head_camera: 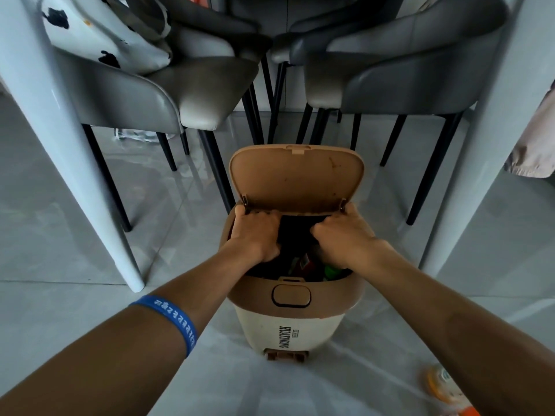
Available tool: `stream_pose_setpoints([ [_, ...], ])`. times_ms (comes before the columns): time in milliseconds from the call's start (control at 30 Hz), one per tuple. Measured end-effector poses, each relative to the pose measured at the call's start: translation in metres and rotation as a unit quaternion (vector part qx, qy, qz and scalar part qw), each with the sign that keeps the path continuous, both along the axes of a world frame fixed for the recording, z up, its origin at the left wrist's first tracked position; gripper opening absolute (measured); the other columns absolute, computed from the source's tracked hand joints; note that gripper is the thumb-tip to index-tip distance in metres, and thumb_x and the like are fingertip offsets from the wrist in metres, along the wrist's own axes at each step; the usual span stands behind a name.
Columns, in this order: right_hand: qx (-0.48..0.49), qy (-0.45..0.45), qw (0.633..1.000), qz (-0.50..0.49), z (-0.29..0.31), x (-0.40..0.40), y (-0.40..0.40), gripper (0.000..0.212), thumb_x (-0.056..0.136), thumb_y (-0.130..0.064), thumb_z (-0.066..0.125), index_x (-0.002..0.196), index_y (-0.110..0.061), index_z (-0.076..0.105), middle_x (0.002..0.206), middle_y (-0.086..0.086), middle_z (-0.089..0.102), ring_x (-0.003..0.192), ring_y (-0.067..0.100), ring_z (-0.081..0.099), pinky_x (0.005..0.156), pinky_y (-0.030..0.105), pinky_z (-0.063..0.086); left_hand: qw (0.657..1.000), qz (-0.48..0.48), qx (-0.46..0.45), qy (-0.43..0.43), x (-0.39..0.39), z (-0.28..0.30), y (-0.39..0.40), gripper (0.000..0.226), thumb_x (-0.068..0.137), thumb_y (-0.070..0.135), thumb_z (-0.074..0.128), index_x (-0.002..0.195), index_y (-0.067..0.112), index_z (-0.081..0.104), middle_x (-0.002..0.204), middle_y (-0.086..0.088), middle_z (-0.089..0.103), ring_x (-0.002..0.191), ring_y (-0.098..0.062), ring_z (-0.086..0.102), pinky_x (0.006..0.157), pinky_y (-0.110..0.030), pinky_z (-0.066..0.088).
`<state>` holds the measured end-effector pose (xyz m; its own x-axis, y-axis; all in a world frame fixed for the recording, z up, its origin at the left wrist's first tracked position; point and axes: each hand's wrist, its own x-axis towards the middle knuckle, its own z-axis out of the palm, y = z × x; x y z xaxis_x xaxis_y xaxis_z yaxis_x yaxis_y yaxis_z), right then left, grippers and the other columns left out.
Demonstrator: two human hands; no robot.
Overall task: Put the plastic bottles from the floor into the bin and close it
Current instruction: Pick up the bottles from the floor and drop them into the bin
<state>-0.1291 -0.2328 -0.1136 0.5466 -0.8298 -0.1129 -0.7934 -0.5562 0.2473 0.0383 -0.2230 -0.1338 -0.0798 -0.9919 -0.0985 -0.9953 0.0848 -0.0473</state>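
Note:
A beige and brown pedal bin [289,322] stands on the floor in front of me with its brown lid [295,178] swung up and back. My left hand [255,234] and my right hand [345,235] both reach into the bin's mouth, fingers curled over the edge of the black liner [295,232] near the hinge. Coloured rubbish, red and green, shows inside under my hands. A plastic bottle with an orange cap [444,385] lies blurred on the floor at the lower right. A clear bottle [136,135] lies under the left chair.
Two grey chairs [156,91] with thin black legs stand just behind the bin. White table legs [69,139] rise at left and right. A spotted white bag [99,31] rests on the left chair. The floor is glossy grey tile.

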Motion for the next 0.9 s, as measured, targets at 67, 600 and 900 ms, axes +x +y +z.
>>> stream_pose_setpoints([
  [67,0.024,-0.02,0.999,0.008,0.007,0.001,-0.002,0.011,0.085,-0.029,0.061,0.088,-0.019,0.063,0.077,-0.001,0.055,0.088,0.026,0.058,0.098,0.046,0.031,0.999,-0.006,-0.02,0.031,0.003,0.0,0.004,0.028,0.085,0.024,0.059,0.113,0.022,0.054,0.086,0.002,0.068,0.099,-0.026,0.065,0.111,-0.047,0.02],
  [600,0.05,-0.189,0.981,0.015,0.008,-0.025,-0.007,0.03,0.083,-0.02,0.056,0.113,-0.022,0.061,0.12,0.004,0.06,0.112,0.029,0.053,0.09,0.04,0.046,0.997,-0.054,-0.051,0.034,0.001,0.044,0.007,0.031,0.087,0.04,0.067,0.112,0.021,0.067,0.11,-0.005,0.069,0.109,-0.03,0.062,0.093,-0.041,0.043],
  [900,-0.076,-0.387,0.904,-0.164,0.015,-0.177,0.081,0.019,0.081,-0.017,0.06,0.097,-0.015,0.071,0.111,0.007,0.07,0.097,0.029,0.063,0.085,0.031,0.043,0.946,-0.249,-0.092,0.186,-0.158,0.064,0.043,0.011,0.089,0.029,0.059,0.093,0.021,0.065,0.097,-0.003,0.071,0.09,-0.028,0.066,0.07,-0.039,0.053],
])
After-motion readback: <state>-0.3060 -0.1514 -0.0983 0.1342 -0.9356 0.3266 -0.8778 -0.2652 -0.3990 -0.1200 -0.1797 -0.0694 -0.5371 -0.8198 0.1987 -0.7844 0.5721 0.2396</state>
